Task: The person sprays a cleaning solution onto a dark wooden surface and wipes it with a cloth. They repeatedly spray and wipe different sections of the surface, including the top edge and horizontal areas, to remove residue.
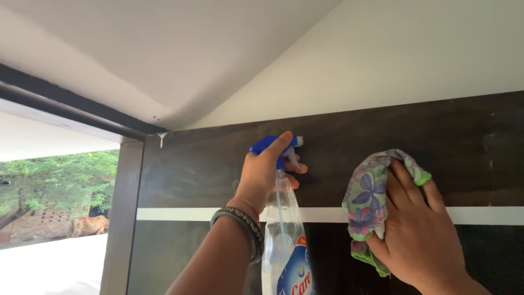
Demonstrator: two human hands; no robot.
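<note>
Left hand clenched round neck of spray bottle, thumb over blue trigger head, nozzle aimed at dark wood panel. Bottle clear, blue label, hanging toward 6 o'clock from hand, at centre of view. Bangles on left wrist. Right hand at 3 o'clock of bottle, flat, pressing floral cloth against panel over white stripe. Window opening at 9 o'clock, trees outside.
</note>
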